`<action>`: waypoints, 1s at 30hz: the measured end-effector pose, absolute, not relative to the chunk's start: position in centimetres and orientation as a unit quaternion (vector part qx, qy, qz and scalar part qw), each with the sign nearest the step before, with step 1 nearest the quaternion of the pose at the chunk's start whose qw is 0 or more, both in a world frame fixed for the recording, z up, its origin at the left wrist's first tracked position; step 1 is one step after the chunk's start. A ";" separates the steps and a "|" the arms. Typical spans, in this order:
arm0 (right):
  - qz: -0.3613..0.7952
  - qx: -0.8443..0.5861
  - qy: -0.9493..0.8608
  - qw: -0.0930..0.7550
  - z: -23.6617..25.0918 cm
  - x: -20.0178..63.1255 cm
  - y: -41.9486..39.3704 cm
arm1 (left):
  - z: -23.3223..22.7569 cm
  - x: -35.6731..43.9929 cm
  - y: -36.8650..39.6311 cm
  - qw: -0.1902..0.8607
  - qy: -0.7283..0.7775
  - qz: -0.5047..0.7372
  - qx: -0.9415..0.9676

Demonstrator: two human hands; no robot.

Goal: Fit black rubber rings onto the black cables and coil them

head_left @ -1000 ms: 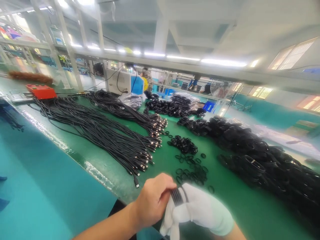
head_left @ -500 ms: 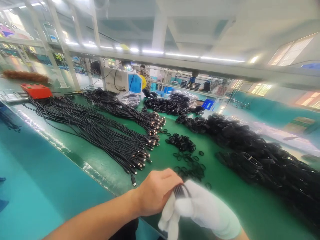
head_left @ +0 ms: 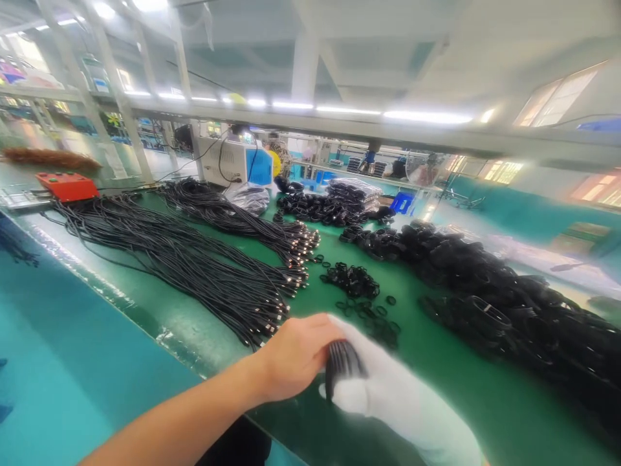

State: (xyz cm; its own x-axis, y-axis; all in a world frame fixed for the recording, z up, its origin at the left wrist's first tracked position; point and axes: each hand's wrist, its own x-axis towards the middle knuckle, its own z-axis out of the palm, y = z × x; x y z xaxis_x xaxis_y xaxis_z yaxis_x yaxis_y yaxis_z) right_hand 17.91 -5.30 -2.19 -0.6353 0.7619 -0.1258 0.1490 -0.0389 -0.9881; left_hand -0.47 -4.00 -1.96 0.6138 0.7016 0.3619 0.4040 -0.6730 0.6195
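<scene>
A coiled black cable (head_left: 343, 362) is between my two hands, above the front of the green table. My bare left hand (head_left: 295, 356) is closed on its left side, fingers partly hidden behind the coil. My right hand (head_left: 359, 388), in a white glove, wraps the coil from the right, thumb across its front. Just beyond lie loose black rubber rings (head_left: 371, 314), with a denser heap of rings (head_left: 352, 279) behind them. To the left, long straight black cables (head_left: 194, 259) lie in a bundle, their metal plugs pointing towards my hands.
Coiled cables (head_left: 485, 298) form a long pile on the right. A second cable bundle (head_left: 228, 210) lies behind the first. A red control box (head_left: 68, 186) stands at the left, a white and blue machine (head_left: 237, 162) at the back. The table's edge (head_left: 145, 323) runs along the left front.
My gloved right hand has turned and closed around the coil, which now shows more of its strands. My left hand has shifted slightly left and up. Near plugs are now partly covered.
</scene>
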 end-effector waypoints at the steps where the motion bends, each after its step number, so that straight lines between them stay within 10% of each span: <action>1: 0.644 -0.336 -0.637 0.257 -2.6 17.7 -5.1 | -1.9 -0.5 -3.9 0.253 0.326 0.296 0.861; 11: 0.738 -0.287 -0.533 0.298 -3.9 16.2 -3.9 | -1.6 -0.7 -3.3 0.267 0.382 0.280 0.839; 18: 0.812 -0.238 -0.434 0.308 -5.0 16.6 -3.7 | -2.0 -0.4 -2.5 0.472 0.433 0.304 0.705; 30: 0.773 -0.293 -0.455 0.332 -4.8 15.4 -4.2 | -3.7 0.3 -1.8 0.440 0.522 0.284 0.673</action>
State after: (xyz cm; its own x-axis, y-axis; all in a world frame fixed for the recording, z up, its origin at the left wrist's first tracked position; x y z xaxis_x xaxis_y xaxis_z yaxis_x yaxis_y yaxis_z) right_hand 15.39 -4.15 -4.81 -0.6078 0.7799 -0.1496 -0.2472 -0.3648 -0.8977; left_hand 0.29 -1.75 -3.68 0.2935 0.9528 -0.0775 0.4532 -0.0673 0.8888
